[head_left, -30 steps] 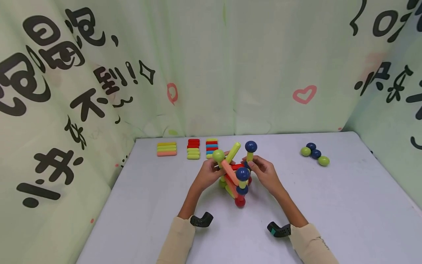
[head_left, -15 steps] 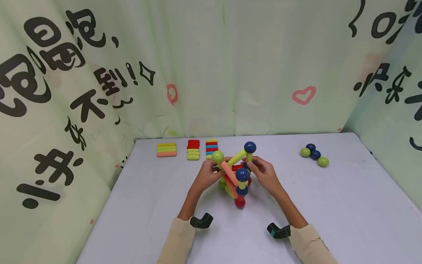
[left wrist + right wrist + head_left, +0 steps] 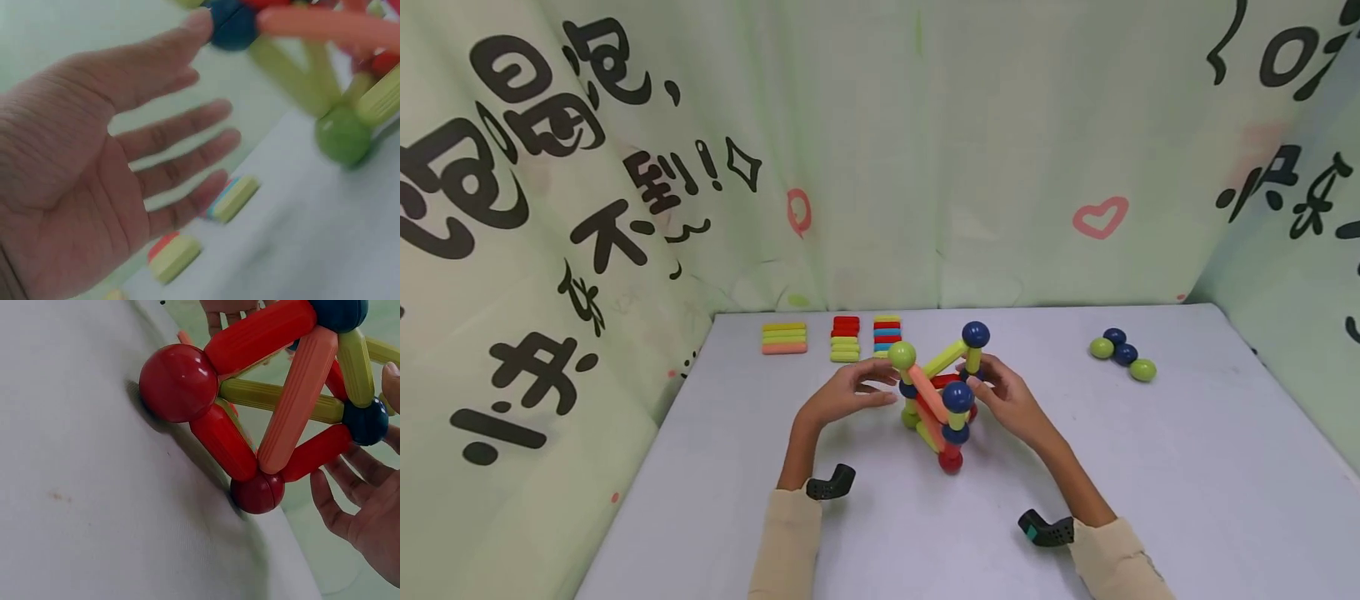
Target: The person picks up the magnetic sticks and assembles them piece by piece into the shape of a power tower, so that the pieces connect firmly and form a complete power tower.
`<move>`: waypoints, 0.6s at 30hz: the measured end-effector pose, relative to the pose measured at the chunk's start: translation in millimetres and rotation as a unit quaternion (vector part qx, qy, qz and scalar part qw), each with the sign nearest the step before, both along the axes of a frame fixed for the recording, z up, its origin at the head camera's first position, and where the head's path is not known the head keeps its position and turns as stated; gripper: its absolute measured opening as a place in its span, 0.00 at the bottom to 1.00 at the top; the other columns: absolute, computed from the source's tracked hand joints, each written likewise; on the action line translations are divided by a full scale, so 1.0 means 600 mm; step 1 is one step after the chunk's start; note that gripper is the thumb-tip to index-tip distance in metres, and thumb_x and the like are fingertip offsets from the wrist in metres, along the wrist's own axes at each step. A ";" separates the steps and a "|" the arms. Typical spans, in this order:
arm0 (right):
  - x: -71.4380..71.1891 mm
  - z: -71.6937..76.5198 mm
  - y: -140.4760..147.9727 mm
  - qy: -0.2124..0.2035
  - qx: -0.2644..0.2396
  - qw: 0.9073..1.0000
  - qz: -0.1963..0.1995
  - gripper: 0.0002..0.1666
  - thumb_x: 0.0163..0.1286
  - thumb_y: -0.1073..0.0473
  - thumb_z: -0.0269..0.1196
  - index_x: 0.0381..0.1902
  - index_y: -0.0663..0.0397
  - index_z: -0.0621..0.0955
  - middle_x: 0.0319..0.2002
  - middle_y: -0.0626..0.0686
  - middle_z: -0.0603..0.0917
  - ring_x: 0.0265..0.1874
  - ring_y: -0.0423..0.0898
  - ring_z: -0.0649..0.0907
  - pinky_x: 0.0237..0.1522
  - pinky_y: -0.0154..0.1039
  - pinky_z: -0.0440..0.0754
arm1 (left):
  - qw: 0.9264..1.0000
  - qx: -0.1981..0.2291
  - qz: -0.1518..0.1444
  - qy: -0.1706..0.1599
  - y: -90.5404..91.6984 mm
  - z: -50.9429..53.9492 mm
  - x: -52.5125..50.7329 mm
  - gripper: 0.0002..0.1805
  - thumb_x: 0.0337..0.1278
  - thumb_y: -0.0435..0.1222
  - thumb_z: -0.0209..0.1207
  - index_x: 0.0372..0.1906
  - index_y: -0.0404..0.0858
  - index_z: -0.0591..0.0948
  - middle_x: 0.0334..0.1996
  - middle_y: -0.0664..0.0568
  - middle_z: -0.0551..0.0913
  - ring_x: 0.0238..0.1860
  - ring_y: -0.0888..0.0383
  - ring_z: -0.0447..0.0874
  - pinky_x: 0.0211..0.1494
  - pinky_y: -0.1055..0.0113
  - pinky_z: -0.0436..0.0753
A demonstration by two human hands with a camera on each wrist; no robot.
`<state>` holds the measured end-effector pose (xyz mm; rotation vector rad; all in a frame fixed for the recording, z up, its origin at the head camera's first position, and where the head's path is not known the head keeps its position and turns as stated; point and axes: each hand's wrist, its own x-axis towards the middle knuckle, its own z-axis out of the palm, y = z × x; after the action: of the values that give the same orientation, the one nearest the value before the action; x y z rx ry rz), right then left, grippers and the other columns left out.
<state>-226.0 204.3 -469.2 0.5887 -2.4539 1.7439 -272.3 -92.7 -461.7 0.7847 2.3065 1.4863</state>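
A structure of coloured rods and balls [image 3: 929,395] stands on the table between the hands. My left hand [image 3: 842,395] is beside its left side with spread, nearly straight fingers; in the left wrist view the thumb of that hand [image 3: 81,156] is at a blue ball [image 3: 232,25], and whether they touch is unclear. My right hand [image 3: 1011,403] holds the structure at a blue ball on the right, below a yellow-green upright rod [image 3: 973,361]. In the right wrist view, thumb and index of this hand [image 3: 381,519] flank that blue ball [image 3: 366,421], the other fingers loosely bent.
Rods lie in three groups at the back left: a yellow and pink one [image 3: 784,339], a red and yellow-green one [image 3: 845,339], and a mixed one [image 3: 887,337]. Loose blue and green balls [image 3: 1125,354] lie at the back right. A curtain [image 3: 1000,167] stands behind the table [image 3: 1150,467].
My left hand has let go of the structure's left side and moved left, its fingers spreading. The slanting yellow-green rod has swung down to the top right blue ball. My right hand stays at the structure.
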 end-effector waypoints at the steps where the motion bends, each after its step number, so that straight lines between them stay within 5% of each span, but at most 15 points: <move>1: 0.002 0.000 0.000 0.001 0.001 1.000 -0.002 0.26 0.75 0.62 0.54 0.68 0.63 0.66 0.60 0.64 0.77 0.57 0.47 0.79 0.53 0.24 0.76 | 1.000 -0.012 0.024 0.002 -0.013 -0.002 -0.002 0.26 0.62 0.41 0.63 0.63 0.40 0.75 0.55 0.45 0.81 0.58 0.50 0.79 0.60 0.57 0.80; 4: 0.012 -0.001 -0.002 0.004 -0.004 1.000 -0.016 0.29 0.76 0.61 0.53 0.72 0.59 0.62 0.66 0.63 0.71 0.63 0.59 0.74 0.55 0.22 0.74 | 0.987 -0.055 0.148 0.026 -0.052 -0.012 -0.009 0.20 0.65 0.41 0.61 0.58 0.38 0.78 0.50 0.44 0.83 0.54 0.50 0.81 0.58 0.55 0.81; 7: 0.028 -0.004 -0.004 0.010 -0.031 0.999 -0.025 0.33 0.77 0.61 0.52 0.75 0.54 0.57 0.72 0.62 0.63 0.69 0.63 0.68 0.57 0.21 0.71 | 0.950 -0.092 0.295 0.031 -0.088 -0.029 -0.016 0.15 0.67 0.39 0.58 0.53 0.37 0.80 0.47 0.42 0.83 0.52 0.48 0.80 0.56 0.53 0.80; 9: 0.040 -0.008 -0.004 0.022 -0.049 0.998 -0.016 0.36 0.76 0.64 0.52 0.77 0.53 0.53 0.75 0.62 0.58 0.71 0.64 0.63 0.59 0.24 0.71 | 0.927 -0.118 0.355 0.023 -0.109 -0.043 -0.020 0.17 0.67 0.38 0.56 0.57 0.36 0.77 0.50 0.39 0.78 0.54 0.44 0.75 0.58 0.50 0.76; 12: 0.055 -0.015 -0.004 0.051 -0.057 0.997 0.014 0.44 0.70 0.70 0.54 0.78 0.52 0.48 0.77 0.62 0.51 0.74 0.64 0.57 0.65 0.40 0.73 | 0.909 -0.174 0.379 0.024 -0.134 -0.061 -0.031 0.26 0.67 0.37 0.54 0.68 0.39 0.68 0.56 0.33 0.67 0.59 0.38 0.65 0.60 0.45 0.69; 15: 0.066 -0.022 -0.010 0.063 -0.033 0.997 0.031 0.54 0.64 0.68 0.60 0.79 0.47 0.43 0.78 0.60 0.46 0.75 0.65 0.53 0.65 0.62 0.68 | 0.901 -0.215 0.375 0.022 -0.149 -0.067 -0.040 0.31 0.70 0.39 0.52 0.75 0.46 0.59 0.59 0.33 0.59 0.59 0.37 0.59 0.58 0.42 0.68; 18: 0.073 -0.024 -0.022 0.050 -0.003 0.998 0.022 0.64 0.59 0.61 0.68 0.79 0.40 0.38 0.79 0.57 0.43 0.75 0.67 0.50 0.62 0.73 0.62 | 0.895 -0.231 0.381 0.017 -0.153 -0.063 -0.049 0.30 0.73 0.39 0.50 0.75 0.49 0.59 0.60 0.32 0.56 0.57 0.38 0.62 0.53 0.44 0.72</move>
<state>-182.3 191.0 -483.5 0.7179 -2.3848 1.6927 -301.9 -184.4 -499.6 -0.2724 2.9937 1.0381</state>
